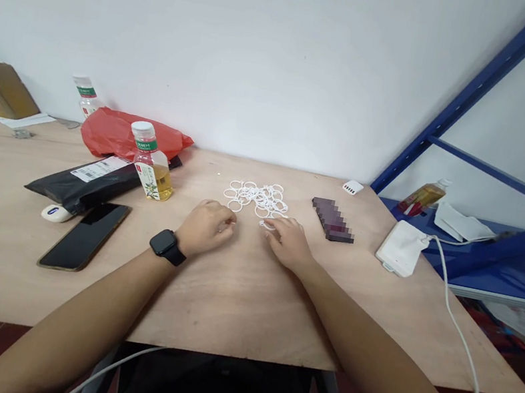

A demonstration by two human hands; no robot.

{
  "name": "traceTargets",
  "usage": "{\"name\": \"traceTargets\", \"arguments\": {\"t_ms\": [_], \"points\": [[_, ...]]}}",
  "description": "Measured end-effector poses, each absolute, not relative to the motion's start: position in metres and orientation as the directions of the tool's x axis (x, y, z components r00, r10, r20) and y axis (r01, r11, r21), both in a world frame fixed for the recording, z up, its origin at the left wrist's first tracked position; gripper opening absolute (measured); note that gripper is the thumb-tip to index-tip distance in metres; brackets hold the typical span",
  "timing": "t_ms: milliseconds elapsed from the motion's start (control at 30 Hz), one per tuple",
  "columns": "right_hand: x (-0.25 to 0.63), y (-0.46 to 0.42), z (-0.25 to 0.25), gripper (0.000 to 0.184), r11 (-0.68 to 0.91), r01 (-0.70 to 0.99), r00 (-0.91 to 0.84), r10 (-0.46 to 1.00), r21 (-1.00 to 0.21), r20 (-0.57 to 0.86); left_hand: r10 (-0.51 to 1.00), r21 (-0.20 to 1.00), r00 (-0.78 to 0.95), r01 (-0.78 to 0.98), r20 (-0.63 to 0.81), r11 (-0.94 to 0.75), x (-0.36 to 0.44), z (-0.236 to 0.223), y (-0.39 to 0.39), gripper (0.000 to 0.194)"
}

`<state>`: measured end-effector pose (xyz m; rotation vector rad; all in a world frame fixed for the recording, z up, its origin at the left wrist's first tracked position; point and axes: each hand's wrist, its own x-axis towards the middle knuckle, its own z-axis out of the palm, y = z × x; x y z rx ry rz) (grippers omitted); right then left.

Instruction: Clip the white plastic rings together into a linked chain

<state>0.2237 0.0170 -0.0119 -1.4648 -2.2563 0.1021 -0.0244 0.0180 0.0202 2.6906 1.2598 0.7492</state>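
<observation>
A loose pile of several small white rings [257,197] lies on the wooden table [234,300] near its far middle. My left hand [206,227], with a black smartwatch [167,247] on its wrist, rests just in front of the pile with fingers curled; whether it holds a ring is hidden. My right hand [289,242] lies palm down beside it, its fingertips touching one white ring [265,225] at the pile's near edge.
A black phone [85,235], a black parcel [85,182], a tea bottle [152,163] and a red bag [121,131] lie at left. A dark block [332,219], a white power bank [402,248] with cable [454,318] and a blue rack [476,166] are at right.
</observation>
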Motion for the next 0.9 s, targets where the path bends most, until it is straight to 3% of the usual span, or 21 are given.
{"name": "traceTargets", "arguments": {"t_ms": [100,233,367,533,767,900], "points": [[0.223,0.019,-0.013,0.034,0.428,0.876,-0.369,0.891,-0.222,0.265,0.77,0.203,0.579,0.747,0.269,-0.633,-0.029,0.019,0.022,0.02],[0.216,0.013,-0.011,0.03,0.467,0.853,-0.411,0.877,-0.234,0.251,0.802,0.189,0.567,0.78,0.186,-0.596,-0.031,0.013,0.025,0.019],[0.211,0.007,-0.007,0.035,0.454,0.845,-0.409,0.889,-0.281,0.207,0.845,0.231,0.494,0.815,0.203,-0.532,-0.031,0.013,0.025,0.019],[0.208,0.003,-0.005,0.02,0.511,0.802,-0.465,0.859,-0.31,0.214,0.792,0.334,0.52,0.721,0.32,-0.608,-0.018,0.013,0.016,0.02],[0.201,-0.007,-0.001,0.017,0.559,0.566,-0.358,0.829,-0.606,0.429,0.703,0.347,0.591,0.612,0.396,-0.711,0.002,0.008,0.001,0.02],[0.2,-0.01,-0.003,0.014,0.518,0.432,-0.301,0.855,-0.738,0.423,0.674,0.403,0.555,0.542,0.487,-0.738,0.001,0.009,0.0,0.023]]}}
